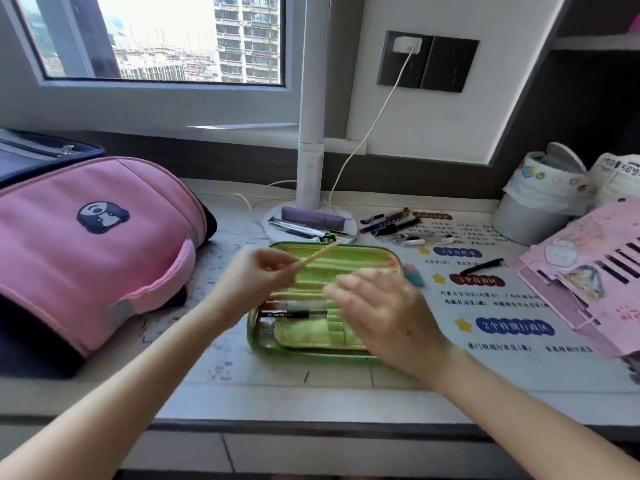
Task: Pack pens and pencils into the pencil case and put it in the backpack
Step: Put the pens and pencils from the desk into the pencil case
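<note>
A green pencil case (360, 252) lies open in the middle of the desk, with a red pen and a black pen (294, 312) lying in its near half. My left hand (254, 277) holds a pale wooden pencil (317, 255) above the case, its tip pointing up and right. Over the case's right side hovers my right hand (377, 311), fingers spread and holding nothing. Several pens (394, 226) lie in a heap behind the case, and one black pen (481, 266) lies apart to the right. The pink backpack (86, 244) rests flat at the left.
A white lamp pole (311, 140) rises from a round base holding a purple box (311, 218) just behind the case. A pink-blue eraser (414, 273) sits at the case's right edge. A small lined bin (530, 206) and pink card organiser (588, 271) fill the right side.
</note>
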`<move>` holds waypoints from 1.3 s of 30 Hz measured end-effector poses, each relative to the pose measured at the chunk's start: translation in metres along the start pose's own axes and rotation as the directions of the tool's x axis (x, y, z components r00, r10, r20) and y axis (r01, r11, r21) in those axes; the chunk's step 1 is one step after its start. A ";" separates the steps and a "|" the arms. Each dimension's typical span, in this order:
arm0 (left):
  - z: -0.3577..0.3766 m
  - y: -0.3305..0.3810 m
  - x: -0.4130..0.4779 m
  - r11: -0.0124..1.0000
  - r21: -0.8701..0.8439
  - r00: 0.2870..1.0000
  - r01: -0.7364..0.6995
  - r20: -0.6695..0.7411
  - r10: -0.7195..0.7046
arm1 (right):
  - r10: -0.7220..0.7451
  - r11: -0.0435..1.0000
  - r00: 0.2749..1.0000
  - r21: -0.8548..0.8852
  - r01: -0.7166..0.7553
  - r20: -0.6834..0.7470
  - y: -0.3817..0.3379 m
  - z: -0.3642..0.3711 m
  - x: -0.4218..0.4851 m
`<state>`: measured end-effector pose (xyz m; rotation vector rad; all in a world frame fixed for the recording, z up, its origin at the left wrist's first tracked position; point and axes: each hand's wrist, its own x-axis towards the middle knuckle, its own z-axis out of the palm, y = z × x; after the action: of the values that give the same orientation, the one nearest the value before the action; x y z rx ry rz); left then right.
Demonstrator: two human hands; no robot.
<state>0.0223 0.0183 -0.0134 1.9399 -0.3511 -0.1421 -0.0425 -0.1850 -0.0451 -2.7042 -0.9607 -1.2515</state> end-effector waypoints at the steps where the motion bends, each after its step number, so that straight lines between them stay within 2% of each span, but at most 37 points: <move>1: -0.005 -0.008 -0.002 0.958 0.254 0.987 -0.137 -0.042 0.152 | 0.104 0.995 0.994 -0.005 -0.104 0.034 0.009 0.001 -0.008; 2: -0.010 -0.017 -0.006 0.878 0.413 0.961 -0.243 -0.019 0.275 | 0.202 0.979 0.976 -0.009 -0.202 0.084 0.015 0.001 -0.015; 3: -0.013 -0.024 -0.011 0.808 0.494 0.937 -0.321 0.042 0.347 | 0.282 0.959 0.948 -0.004 -0.284 0.147 0.020 0.002 -0.022; 5: -0.017 -0.037 -0.019 0.732 0.554 0.912 -0.396 0.146 0.384 | 0.392 0.910 0.881 0.029 -0.413 0.264 0.023 0.004 -0.032; 7: -0.019 -0.045 -0.023 0.693 0.587 0.903 -0.418 0.184 0.388 | 0.444 0.877 0.837 0.039 -0.480 0.321 0.022 0.007 -0.036; 10: -0.016 -0.048 -0.022 0.659 0.610 0.888 -0.441 0.189 0.419 | 0.462 0.862 0.816 0.042 -0.506 0.348 0.021 0.010 -0.035; 14: -0.002 -0.043 -0.016 0.640 0.600 0.858 -0.479 0.168 0.485 | 0.446 0.872 0.824 0.039 -0.489 0.349 0.021 0.010 -0.036; 17: 0.017 -0.038 -0.012 0.623 0.587 0.839 -0.517 0.205 0.503 | 0.442 0.875 0.827 0.036 -0.482 0.347 0.021 0.010 -0.036; 25: 0.049 -0.024 0.001 0.683 0.557 0.869 -0.473 0.164 0.467 | 0.442 0.854 0.816 0.102 -0.509 0.373 0.028 0.008 -0.032; 28: 0.035 -0.018 0.010 0.733 0.519 0.886 -0.440 0.119 0.447 | 0.538 0.802 0.788 0.104 -0.588 0.300 0.057 0.011 -0.016; 30: 0.024 -0.009 0.024 0.760 0.507 0.899 -0.406 0.070 0.433 | 0.610 0.775 0.755 0.017 -0.632 0.241 0.089 0.019 0.002; 33: 0.012 0.002 0.053 0.799 0.474 0.902 -0.369 -0.024 0.431 | 0.664 0.744 0.685 -0.174 -0.645 0.301 0.135 0.048 0.032; 36: 0.008 0.006 0.072 0.834 0.433 0.902 -0.341 -0.099 0.420 | 0.665 0.747 0.616 -0.354 -0.563 0.422 0.158 0.087 0.054; 39: 0.009 0.003 0.087 0.868 0.382 0.910 -0.316 -0.136 0.391 | 0.610 0.792 0.626 -0.408 -0.454 0.486 0.160 0.114 0.069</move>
<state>0.1018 -0.0176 -0.0081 2.1791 -0.6208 0.3937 0.1554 -0.2498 -0.0373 -3.2743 0.1025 -0.4056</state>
